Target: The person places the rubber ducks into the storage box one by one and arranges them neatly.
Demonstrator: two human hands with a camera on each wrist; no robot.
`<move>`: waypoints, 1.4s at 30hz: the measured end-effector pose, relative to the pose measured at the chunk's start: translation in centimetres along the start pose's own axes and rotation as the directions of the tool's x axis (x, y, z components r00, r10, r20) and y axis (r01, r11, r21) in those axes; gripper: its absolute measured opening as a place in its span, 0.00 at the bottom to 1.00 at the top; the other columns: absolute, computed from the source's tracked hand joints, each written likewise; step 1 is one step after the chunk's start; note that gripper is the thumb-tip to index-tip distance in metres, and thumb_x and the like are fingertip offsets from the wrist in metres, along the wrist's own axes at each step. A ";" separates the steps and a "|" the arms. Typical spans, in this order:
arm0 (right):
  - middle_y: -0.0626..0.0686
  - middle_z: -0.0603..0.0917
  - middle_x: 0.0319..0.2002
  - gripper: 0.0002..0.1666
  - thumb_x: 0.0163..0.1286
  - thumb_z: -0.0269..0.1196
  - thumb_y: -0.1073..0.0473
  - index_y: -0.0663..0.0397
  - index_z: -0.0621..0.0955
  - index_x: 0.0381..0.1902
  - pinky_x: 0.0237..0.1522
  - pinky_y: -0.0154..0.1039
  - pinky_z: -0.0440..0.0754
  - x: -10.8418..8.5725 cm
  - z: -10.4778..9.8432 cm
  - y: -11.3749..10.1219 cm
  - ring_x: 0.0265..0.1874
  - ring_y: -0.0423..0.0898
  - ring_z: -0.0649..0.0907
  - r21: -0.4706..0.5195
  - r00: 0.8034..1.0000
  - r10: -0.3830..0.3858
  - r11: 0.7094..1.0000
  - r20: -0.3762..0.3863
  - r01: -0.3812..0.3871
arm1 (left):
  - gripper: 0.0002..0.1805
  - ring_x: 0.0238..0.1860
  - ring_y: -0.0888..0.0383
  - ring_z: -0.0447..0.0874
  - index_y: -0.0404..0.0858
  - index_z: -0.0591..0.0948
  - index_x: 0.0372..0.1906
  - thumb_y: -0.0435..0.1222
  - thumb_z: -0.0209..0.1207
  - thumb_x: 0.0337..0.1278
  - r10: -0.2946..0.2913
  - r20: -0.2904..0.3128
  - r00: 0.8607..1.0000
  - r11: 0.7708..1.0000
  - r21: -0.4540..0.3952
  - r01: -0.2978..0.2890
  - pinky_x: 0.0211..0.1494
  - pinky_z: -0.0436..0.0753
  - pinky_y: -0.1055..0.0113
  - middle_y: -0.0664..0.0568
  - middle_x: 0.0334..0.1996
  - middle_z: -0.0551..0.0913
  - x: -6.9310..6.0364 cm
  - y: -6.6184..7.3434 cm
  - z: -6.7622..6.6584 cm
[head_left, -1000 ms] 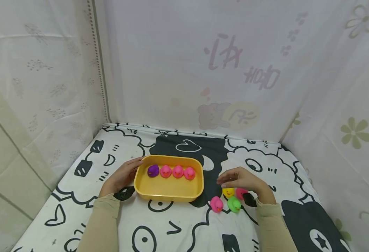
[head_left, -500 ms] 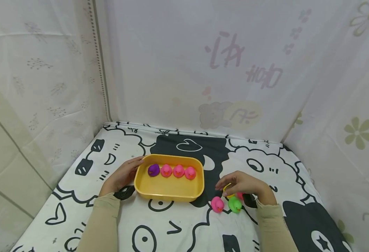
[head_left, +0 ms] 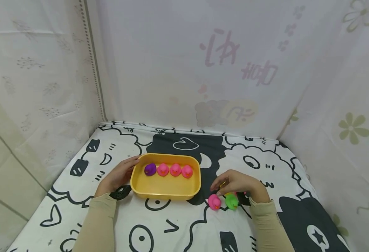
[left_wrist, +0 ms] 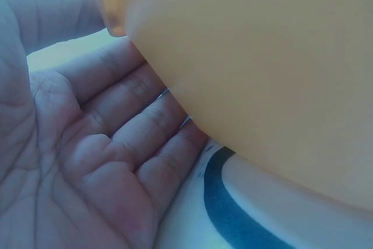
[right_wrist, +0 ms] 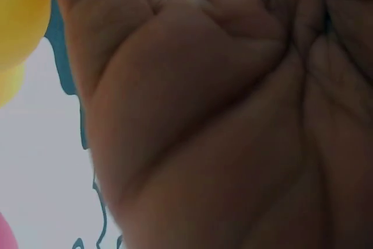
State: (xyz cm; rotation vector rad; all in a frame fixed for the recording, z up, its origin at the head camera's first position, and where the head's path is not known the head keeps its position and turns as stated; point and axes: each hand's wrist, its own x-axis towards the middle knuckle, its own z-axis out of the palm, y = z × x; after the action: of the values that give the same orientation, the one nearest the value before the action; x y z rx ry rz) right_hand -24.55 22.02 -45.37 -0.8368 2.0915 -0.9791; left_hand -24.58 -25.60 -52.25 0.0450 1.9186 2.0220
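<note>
My left hand lies at the left end of the yellow tray. In the left wrist view its fingers stretch fairly straight against the tray's outer wall, and the thumb is near the rim. Inside the tray, a purple duck and three pink ducks, one of them the rightmost pink duck, stand in a row. My right hand hovers over loose toy ducks, with its fingertips just above or touching a pink duck. Beside that is a green duck. A yellow duck is mostly hidden behind the hand.
A white cloth with black cartoon drawings covers the surface. Pale printed curtains hang behind it and at both sides. A bit of another pink duck shows behind my right wrist.
My right hand has moved down and slightly left, from above the yellow duck towards the front pink duck. My left hand stays at the tray. The whole view has shifted slightly.
</note>
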 end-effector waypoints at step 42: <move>0.47 0.88 0.40 0.16 0.60 0.73 0.67 0.49 0.89 0.46 0.42 0.37 0.86 0.8 1.6 -0.2 0.39 0.46 0.83 -0.015 0.995 0.038 0.999 0.094 -0.036 | 0.39 0.69 0.50 0.69 0.37 0.63 0.77 0.54 0.55 0.71 -0.017 -0.018 1.000 1.000 -0.016 0.017 0.64 0.76 0.68 0.43 0.73 0.67 0.0 -0.1 -0.1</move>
State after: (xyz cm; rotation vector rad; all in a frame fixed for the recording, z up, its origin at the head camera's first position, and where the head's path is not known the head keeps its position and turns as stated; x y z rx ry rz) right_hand -23.75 20.66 -46.26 -0.8319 2.0285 -0.8902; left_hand -24.59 -25.69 -52.32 0.0067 1.9068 2.0330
